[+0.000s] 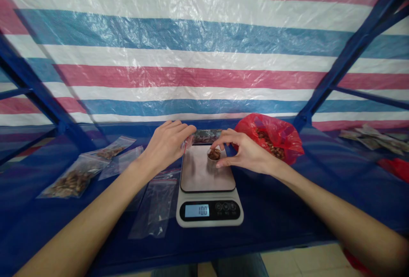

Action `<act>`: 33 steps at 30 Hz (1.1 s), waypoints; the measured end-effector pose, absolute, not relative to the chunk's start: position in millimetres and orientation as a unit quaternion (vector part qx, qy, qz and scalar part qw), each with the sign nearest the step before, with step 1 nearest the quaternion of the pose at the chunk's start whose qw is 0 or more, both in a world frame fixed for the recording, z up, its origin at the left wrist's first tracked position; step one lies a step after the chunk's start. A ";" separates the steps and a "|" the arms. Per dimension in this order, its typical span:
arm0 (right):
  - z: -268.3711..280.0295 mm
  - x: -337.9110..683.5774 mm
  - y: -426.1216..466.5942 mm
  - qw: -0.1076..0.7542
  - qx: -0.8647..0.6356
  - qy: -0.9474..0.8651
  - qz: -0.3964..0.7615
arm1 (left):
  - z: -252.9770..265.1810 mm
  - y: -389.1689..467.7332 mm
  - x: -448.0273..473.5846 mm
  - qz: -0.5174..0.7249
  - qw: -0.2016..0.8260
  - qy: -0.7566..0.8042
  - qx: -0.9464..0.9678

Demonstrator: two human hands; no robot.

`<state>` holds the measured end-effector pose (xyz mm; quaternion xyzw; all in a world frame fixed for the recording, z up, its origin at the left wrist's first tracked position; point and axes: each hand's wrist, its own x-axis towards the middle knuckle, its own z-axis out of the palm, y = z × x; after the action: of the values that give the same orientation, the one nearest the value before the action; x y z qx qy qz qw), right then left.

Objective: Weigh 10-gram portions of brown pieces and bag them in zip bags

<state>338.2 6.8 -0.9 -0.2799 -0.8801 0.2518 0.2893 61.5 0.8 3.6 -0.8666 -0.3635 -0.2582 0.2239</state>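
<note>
A kitchen scale (194, 179) stands in front of me, its lit display (197, 211) reading 10.0. On its metal plate is a small clear cup (214, 156) holding brown dried pieces. My right hand (238, 151) has its thumb and forefinger around the cup's rim. Beyond the plate's left back corner, my left hand (169, 142) is closed, with a bit of clear plastic bag (188, 143) showing at its fingertips; most of that bag is hidden. Behind the scale lies a dark shiny object (207, 135), partly covered by my hands.
A red plastic bag (271, 138) of brown pieces sits open at the right. Left are a filled zip bag (68, 182), a smaller filled one (111, 151) and flat zip bags (155, 211). Blue frame posts (338, 66) and a striped sheet (191, 34) bound the blue table.
</note>
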 end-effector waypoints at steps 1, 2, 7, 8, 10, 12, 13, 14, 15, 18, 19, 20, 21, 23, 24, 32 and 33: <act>-1.0 338.0 6.7 0.290 -0.280 -0.878 0.257 | 3.3 0.7 62.0 -0.259 0.216 -0.362 -0.869; -0.7 337.9 6.5 0.290 -0.281 -0.877 0.262 | 2.8 0.7 62.6 -0.259 0.208 -0.362 -0.871; 6.2 335.4 5.1 0.309 -0.281 -0.861 0.292 | 0.1 -0.2 65.2 -0.261 0.182 -0.361 -0.876; 8.4 334.0 4.6 0.319 -0.280 -0.854 0.300 | -0.5 -0.5 65.6 -0.263 0.179 -0.362 -0.876; 12.3 329.6 3.7 0.338 -0.284 -0.839 0.317 | -1.7 -0.7 66.1 -0.267 0.175 -0.362 -0.876; 14.9 323.7 2.9 0.348 -0.290 -0.828 0.331 | -2.5 -0.9 66.4 -0.268 0.176 -0.362 -0.875; 15.6 320.4 2.8 0.348 -0.289 -0.826 0.338 | -2.7 -0.9 66.5 -0.267 0.177 -0.362 -0.875; 15.9 317.0 2.8 0.347 -0.284 -0.824 0.346 | -2.6 -1.0 66.7 -0.266 0.180 -0.363 -0.874; 15.9 313.8 3.1 0.346 -0.279 -0.823 0.353 | -2.2 -1.2 66.9 -0.264 0.181 -0.365 -0.874; 15.8 305.5 4.9 0.347 -0.276 -0.820 0.362 | -0.2 -2.3 68.2 -0.253 0.180 -0.376 -0.873; 16.1 303.1 5.7 0.347 -0.279 -0.821 0.358 | 0.6 -2.8 68.7 -0.250 0.178 -0.381 -0.872; 16.7 300.9 6.5 0.347 -0.282 -0.824 0.349 | 1.4 -3.3 69.2 -0.246 0.175 -0.387 -0.871; 17.7 298.7 7.2 0.346 -0.283 -0.829 0.335 | 2.0 -3.8 69.6 -0.243 0.173 -0.394 -0.870; 21.0 294.0 8.3 0.341 -0.284 -0.845 0.298 | 3.2 -4.7 70.2 -0.238 0.171 -0.408 -0.864; 23.2 291.5 8.6 0.336 -0.285 -0.855 0.276 | 3.9 -5.1 70.4 -0.236 0.172 -0.417 -0.861; 50.1 270.2 6.4 0.241 -0.285 -0.923 0.090 | 8.6 -6.6 70.2 -0.238 0.176 -0.478 -0.827; 53.5 267.9 6.3 0.225 -0.280 -0.930 0.073 | 8.5 -6.3 70.0 -0.243 0.166 -0.485 -0.824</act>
<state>267.9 6.3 53.5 -0.2804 -0.9303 0.0732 0.2248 70.0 -6.3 8.5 -0.8236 -0.4848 -0.2428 0.1664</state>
